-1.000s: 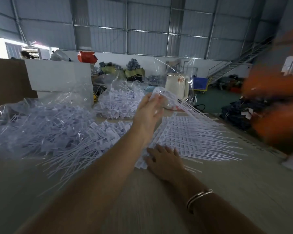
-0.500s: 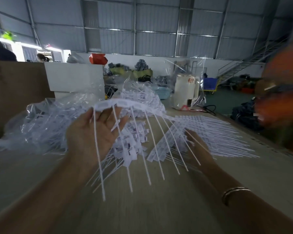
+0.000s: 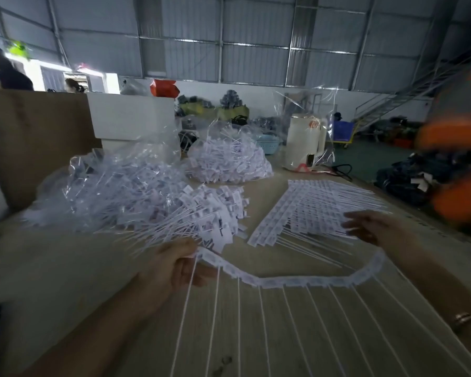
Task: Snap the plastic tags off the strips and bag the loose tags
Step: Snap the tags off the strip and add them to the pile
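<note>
My left hand grips one end of a white strip of tags, which sags in a curve across the table with its long thin tails pointing toward me. My right hand hovers with fingers spread over the stack of unbroken strips, apart from the held strip's right end. A heap of loose tags lies just beyond my left hand. It spills out of a clear plastic bag.
A second clear bag of tags stands further back. Behind it are a white box and a white appliance. A brown board stands at the left. Blurred orange shapes fill the right edge.
My left hand has brought the strip down and toward me, so it now hangs low over the table. My right hand has risen off the stack and shifted right.
</note>
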Tool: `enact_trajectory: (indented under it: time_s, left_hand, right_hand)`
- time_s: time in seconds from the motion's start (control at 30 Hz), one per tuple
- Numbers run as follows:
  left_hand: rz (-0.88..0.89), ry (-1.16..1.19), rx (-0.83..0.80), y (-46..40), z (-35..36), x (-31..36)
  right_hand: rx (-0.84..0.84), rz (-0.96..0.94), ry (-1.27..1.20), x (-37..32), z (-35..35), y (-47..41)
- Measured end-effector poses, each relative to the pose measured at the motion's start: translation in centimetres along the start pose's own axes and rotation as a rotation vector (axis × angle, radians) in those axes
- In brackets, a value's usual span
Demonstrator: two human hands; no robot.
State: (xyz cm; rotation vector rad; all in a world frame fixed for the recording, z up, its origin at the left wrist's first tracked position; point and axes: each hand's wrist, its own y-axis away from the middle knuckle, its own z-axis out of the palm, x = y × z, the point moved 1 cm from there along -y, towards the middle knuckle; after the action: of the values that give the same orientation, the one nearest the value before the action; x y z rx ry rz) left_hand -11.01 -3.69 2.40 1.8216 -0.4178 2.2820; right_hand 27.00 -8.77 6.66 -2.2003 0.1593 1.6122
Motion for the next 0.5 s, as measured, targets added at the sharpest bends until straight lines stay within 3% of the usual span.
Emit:
enact_trajectory:
  time_s: [0.13, 0.23, 0.33, 0.5]
  left_hand:
    - [0.019, -0.197, 0.026, -0.3, -0.4, 0.2]
    - [0.032, -0.526, -0.009, -0.1, -0.8, -0.3]
    - [0.068, -0.635, -0.068, 0.0, -0.5, -0.2]
    - [0.178, -0.746, -0.102, 0.3, -0.3, 0.1]
  right_hand:
    - [-0.394, -0.039, 1.022, -3.0, -0.1, 0.1]
    - [-0.468, -0.138, 1.519, -5.4, 0.9, -0.2]
    - [-0.509, -0.348, 1.484, -6.7, 4.4, 1.0]
    - [-0.667, -0.619, 1.117, -5.6, 13.6, 4.9]
